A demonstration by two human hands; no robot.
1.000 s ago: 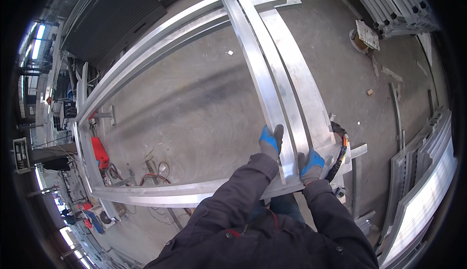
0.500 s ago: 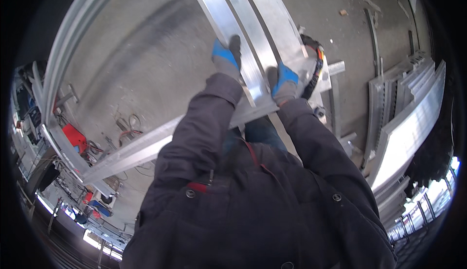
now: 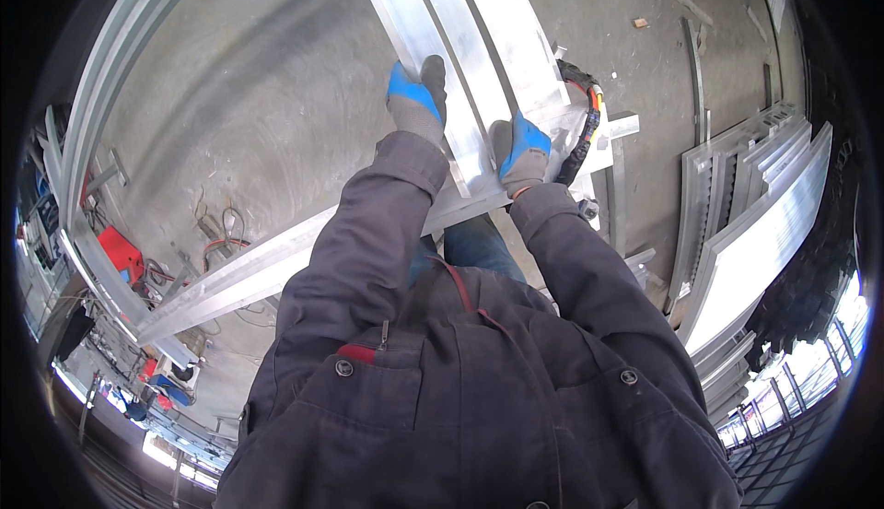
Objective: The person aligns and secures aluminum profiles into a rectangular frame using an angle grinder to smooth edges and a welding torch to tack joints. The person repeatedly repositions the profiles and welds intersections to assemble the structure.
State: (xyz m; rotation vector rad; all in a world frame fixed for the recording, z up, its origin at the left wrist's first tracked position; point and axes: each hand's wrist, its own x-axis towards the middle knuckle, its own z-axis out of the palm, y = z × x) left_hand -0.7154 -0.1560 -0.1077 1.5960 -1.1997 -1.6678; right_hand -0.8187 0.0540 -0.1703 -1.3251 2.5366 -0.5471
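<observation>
Head view: since 1.0 s ago it's tipped down toward the torso, so hands and beams sit higher in frame and the dark jacket (image 3: 488,389) fills 6 o'clock. Both hands still at about the same spots near the beams' lower ends.

Left hand (image 3: 417,99), 12 o'clock, blue-and-grey glove: closed over the outer edge of the left beam (image 3: 401,11), thumb on top, fingers out of sight. Right hand (image 3: 524,152), between 1 and 2, matching glove: partly curled, thumb by the middle beam (image 3: 456,21); fingers hidden, can't tell if it grips.

Both beams run up toward 12, side by side, narrow gap between. Wide beam (image 3: 506,11) just right of them, again with a gap. Lower ends reach the cross beam (image 3: 244,279), which runs out to between 8 and 9. Side rails (image 3: 101,113) curve through 10.

Black-wrapped cable bundle (image 3: 578,157) at 2, just beside right hand. Red object (image 3: 120,253) at 9, near the frame corner. Stacked metal profiles (image 3: 764,242) at 3, well apart, on the floor (image 3: 239,94).
</observation>
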